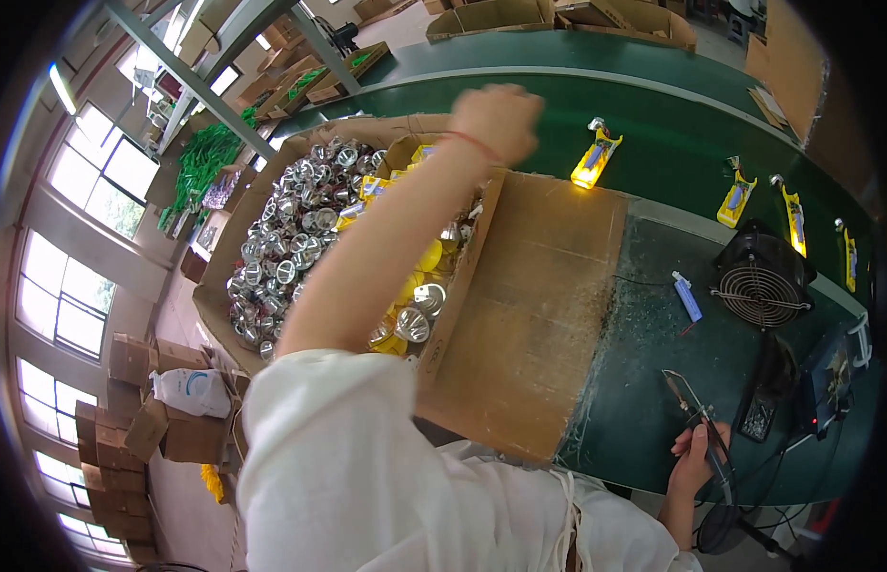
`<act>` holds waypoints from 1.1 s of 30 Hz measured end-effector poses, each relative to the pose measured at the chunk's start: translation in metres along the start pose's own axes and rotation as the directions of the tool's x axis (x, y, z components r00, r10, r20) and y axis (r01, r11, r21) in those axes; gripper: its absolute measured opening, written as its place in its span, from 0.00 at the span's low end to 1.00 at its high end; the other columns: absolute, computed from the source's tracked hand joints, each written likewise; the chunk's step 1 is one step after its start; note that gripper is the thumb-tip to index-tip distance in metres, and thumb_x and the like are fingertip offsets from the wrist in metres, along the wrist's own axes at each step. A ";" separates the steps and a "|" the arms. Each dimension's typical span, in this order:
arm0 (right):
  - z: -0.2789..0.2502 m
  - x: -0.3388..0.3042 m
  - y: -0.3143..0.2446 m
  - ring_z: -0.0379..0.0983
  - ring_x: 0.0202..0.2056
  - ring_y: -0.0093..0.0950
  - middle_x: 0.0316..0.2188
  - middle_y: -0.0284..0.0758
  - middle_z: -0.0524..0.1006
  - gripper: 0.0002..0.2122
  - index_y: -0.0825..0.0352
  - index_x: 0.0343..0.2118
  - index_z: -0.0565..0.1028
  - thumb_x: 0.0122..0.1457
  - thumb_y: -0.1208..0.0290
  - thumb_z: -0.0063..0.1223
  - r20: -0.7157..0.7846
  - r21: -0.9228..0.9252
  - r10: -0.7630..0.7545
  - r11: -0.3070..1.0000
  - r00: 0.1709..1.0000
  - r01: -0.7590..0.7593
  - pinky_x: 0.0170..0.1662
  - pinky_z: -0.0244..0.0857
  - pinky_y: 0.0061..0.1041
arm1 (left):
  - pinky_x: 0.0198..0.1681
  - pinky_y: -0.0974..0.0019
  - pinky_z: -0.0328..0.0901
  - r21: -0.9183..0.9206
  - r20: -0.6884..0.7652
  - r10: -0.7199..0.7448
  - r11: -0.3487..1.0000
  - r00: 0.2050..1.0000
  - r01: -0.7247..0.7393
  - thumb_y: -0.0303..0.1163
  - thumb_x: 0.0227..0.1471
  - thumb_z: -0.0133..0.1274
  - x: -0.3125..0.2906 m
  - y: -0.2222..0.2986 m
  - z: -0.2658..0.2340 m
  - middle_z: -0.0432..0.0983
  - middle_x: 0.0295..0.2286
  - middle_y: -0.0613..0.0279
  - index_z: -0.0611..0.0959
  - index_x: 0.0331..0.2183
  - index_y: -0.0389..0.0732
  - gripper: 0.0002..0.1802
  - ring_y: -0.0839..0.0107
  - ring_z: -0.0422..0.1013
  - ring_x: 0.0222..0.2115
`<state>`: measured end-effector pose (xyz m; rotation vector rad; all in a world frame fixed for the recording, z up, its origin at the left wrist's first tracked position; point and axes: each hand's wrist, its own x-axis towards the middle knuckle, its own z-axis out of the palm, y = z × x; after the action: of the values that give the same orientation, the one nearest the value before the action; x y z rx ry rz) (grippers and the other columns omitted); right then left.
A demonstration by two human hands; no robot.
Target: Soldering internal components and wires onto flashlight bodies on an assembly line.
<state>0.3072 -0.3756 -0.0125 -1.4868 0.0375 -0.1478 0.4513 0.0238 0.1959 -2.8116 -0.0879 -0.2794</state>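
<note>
My left arm stretches across a cardboard box of silvery reflector cups [286, 272] to the green conveyor belt. My left hand [500, 122] hangs over the belt beyond the box, its fingers curled and partly hidden, so I cannot tell whether it holds anything. To its right, a yellow flashlight part with a lit end [591, 164] lies on the belt. At the lower right my right hand [693, 456] grips a soldering iron [718, 458], its tip pointing up and left over the bench. Further up the bench lies a blue-wrapped cell with thin wires [687, 297].
More yellow parts [737, 198] lie along the belt to the right. A black fan [763, 281] stands at the bench's right, near a small tray [758, 419] and a dark soldering station [829, 381]. A flat cardboard sheet [524, 324] covers the bench beside the box.
</note>
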 end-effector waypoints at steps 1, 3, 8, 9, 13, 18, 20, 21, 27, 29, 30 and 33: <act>0.001 0.000 -0.001 0.60 0.11 0.17 0.13 0.32 0.67 0.10 0.68 0.30 0.64 0.53 0.66 0.48 -0.003 0.003 0.003 1.000 1.000 -0.003 0.15 0.55 0.12 | 0.41 0.60 0.65 -0.021 0.026 -0.072 0.997 0.997 0.072 0.36 0.38 0.53 -0.015 -0.027 -0.008 0.70 0.40 0.58 0.75 0.42 0.46 0.23 0.61 0.68 0.41; 0.001 -0.002 -0.001 0.60 0.11 0.17 0.13 0.32 0.67 0.10 0.68 0.30 0.64 0.53 0.67 0.48 0.025 0.007 -0.003 1.000 1.000 0.003 0.15 0.55 0.12 | 0.44 0.59 0.63 0.132 0.129 -0.182 0.977 0.975 0.165 0.36 0.37 0.55 -0.055 -0.095 -0.008 0.69 0.40 0.56 0.75 0.43 0.47 0.25 0.58 0.67 0.42; 0.006 -0.002 -0.001 0.60 0.11 0.17 0.13 0.32 0.67 0.10 0.68 0.29 0.64 0.54 0.66 0.48 0.064 -0.002 -0.044 0.999 0.997 0.044 0.15 0.55 0.12 | 0.53 0.58 0.55 0.131 0.512 -0.257 0.966 0.819 0.222 0.31 0.24 0.65 -0.135 -0.167 0.025 0.58 0.51 0.55 0.55 0.55 0.51 0.55 0.56 0.57 0.51; 0.006 -0.001 -0.001 0.60 0.11 0.17 0.13 0.32 0.67 0.10 0.68 0.29 0.64 0.54 0.66 0.48 0.061 -0.009 -0.045 0.999 0.997 0.046 0.15 0.55 0.12 | 0.55 0.52 0.51 0.115 0.507 -0.263 0.964 0.821 0.238 0.29 0.24 0.65 -0.136 -0.160 0.031 0.52 0.54 0.59 0.52 0.56 0.53 0.57 0.60 0.51 0.55; 0.008 -0.001 -0.001 0.61 0.12 0.17 0.13 0.32 0.68 0.09 0.68 0.29 0.64 0.54 0.67 0.48 0.058 -0.036 -0.070 0.997 0.996 0.073 0.15 0.55 0.12 | 0.55 0.53 0.50 0.104 0.432 -0.082 0.994 0.898 0.041 0.26 0.24 0.63 -0.123 -0.147 0.058 0.49 0.55 0.62 0.53 0.56 0.52 0.56 0.62 0.44 0.57; 0.003 -0.006 -0.009 0.62 0.12 0.17 0.13 0.32 0.68 0.09 0.68 0.28 0.64 0.53 0.68 0.48 0.011 -0.033 -0.099 0.995 0.995 0.099 0.15 0.55 0.12 | 0.53 0.62 0.55 -0.033 0.548 -0.021 0.998 0.836 0.047 0.30 0.29 0.59 -0.109 -0.155 0.056 0.60 0.49 0.55 0.61 0.52 0.47 0.44 0.59 0.57 0.51; 0.010 -0.002 -0.006 0.62 0.12 0.17 0.13 0.33 0.68 0.09 0.68 0.28 0.64 0.53 0.68 0.47 0.040 -0.077 -0.064 0.995 0.997 0.067 0.15 0.56 0.12 | 0.52 0.62 0.55 -0.071 0.540 -0.025 0.995 0.842 0.075 0.29 0.30 0.57 -0.110 -0.159 0.082 0.60 0.48 0.52 0.62 0.51 0.45 0.41 0.57 0.57 0.51; 0.010 -0.003 -0.005 0.63 0.12 0.17 0.14 0.33 0.69 0.09 0.68 0.28 0.64 0.53 0.68 0.47 0.044 -0.083 -0.053 0.995 0.998 0.056 0.15 0.56 0.12 | 0.53 0.62 0.55 -0.126 0.487 0.012 0.991 0.873 0.056 0.28 0.30 0.55 -0.115 -0.162 0.088 0.61 0.47 0.51 0.63 0.51 0.44 0.40 0.56 0.57 0.51; 0.003 -0.006 -0.009 0.63 0.12 0.17 0.14 0.33 0.69 0.09 0.68 0.27 0.63 0.53 0.68 0.48 0.042 -0.069 -0.028 0.997 0.999 0.031 0.15 0.56 0.12 | 0.54 0.63 0.53 -0.269 0.322 0.056 0.963 0.945 0.034 0.25 0.29 0.52 -0.128 -0.155 0.076 0.60 0.47 0.51 0.65 0.48 0.41 0.37 0.54 0.56 0.50; 0.003 -0.005 -0.009 0.63 0.12 0.17 0.14 0.33 0.69 0.09 0.68 0.28 0.63 0.53 0.69 0.48 0.036 -0.071 -0.032 0.997 0.999 0.035 0.15 0.56 0.12 | 0.54 0.62 0.53 -0.291 0.315 0.056 0.956 0.947 0.040 0.24 0.29 0.52 -0.126 -0.153 0.074 0.60 0.47 0.52 0.65 0.48 0.41 0.37 0.54 0.55 0.50; 0.003 -0.005 -0.008 0.63 0.12 0.17 0.14 0.33 0.69 0.09 0.68 0.28 0.63 0.53 0.69 0.48 0.036 -0.069 -0.038 0.997 0.999 0.041 0.15 0.56 0.12 | 0.54 0.62 0.53 -0.263 0.331 0.029 0.963 0.943 0.062 0.24 0.29 0.53 -0.124 -0.149 0.067 0.60 0.47 0.53 0.65 0.48 0.41 0.37 0.54 0.55 0.50; 0.006 -0.003 -0.007 0.63 0.12 0.17 0.14 0.33 0.69 0.09 0.68 0.28 0.63 0.53 0.69 0.48 0.040 -0.057 -0.047 0.997 0.998 0.049 0.15 0.56 0.12 | 0.54 0.62 0.53 -0.228 0.305 0.005 0.971 0.952 0.067 0.24 0.30 0.54 -0.126 -0.150 0.069 0.59 0.46 0.54 0.65 0.47 0.43 0.36 0.55 0.54 0.50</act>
<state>0.3044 -0.3702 -0.0055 -1.5486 -0.0254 -0.1578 0.3271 0.1844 0.1521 -3.0707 -0.1789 0.1503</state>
